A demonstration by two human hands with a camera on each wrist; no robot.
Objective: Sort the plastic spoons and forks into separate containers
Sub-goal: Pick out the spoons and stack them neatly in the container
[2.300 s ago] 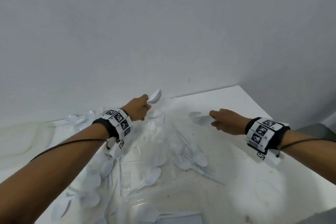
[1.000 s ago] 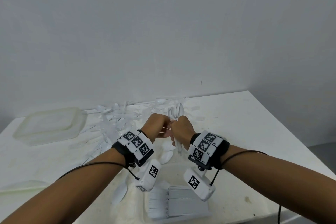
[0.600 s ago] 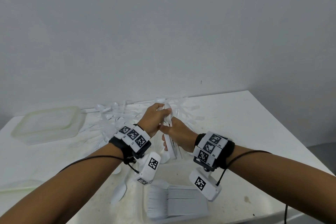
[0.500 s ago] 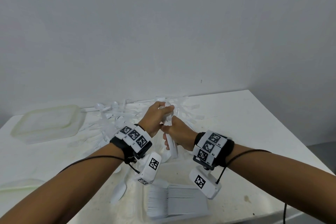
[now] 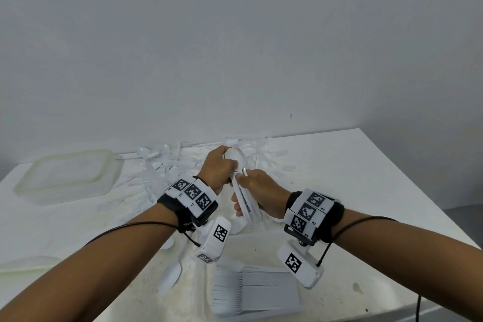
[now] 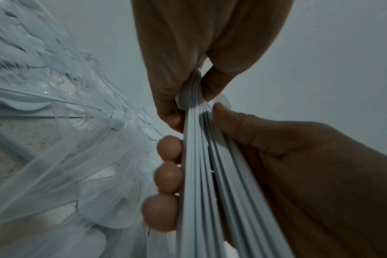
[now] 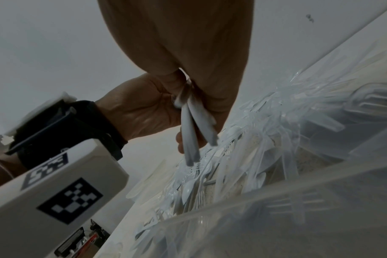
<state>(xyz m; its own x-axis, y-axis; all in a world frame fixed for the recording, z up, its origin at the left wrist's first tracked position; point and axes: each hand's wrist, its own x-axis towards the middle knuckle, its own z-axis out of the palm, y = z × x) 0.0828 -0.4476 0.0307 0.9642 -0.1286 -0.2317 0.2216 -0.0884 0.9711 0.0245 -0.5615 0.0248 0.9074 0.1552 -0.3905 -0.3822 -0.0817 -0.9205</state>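
A bundle of white plastic spoons (image 5: 241,185) is being held above the worktop (image 5: 366,178) between both hands, bowls up and handles pointing down toward the person. The left hand (image 5: 218,167) is wrapping its fingers round the bowl end at the top of the bundle, with one spoon bowl showing just above its knuckles. The right hand (image 5: 261,192) is gripping the handles directly below the left hand and touching it; in the left wrist view its thumb is pressing one side of the stacked handles (image 6: 212,174) while its fingertips (image 6: 168,176) are curling round the other side. In the right wrist view the handle ends (image 7: 192,132) are sticking out below the right palm.

Beyond the hands, a loose scatter of white spoons and forks (image 5: 167,165) is lying across the worktop up to the wall. Nearer the person than the hands, a clear container (image 5: 217,306) is holding a neat row of stacked white cutlery. Just left of it, a single spoon (image 5: 171,276) is lying on the worktop. Well out to the left of the left hand, a translucent empty-looking tub (image 5: 65,175) is sitting near the wall.
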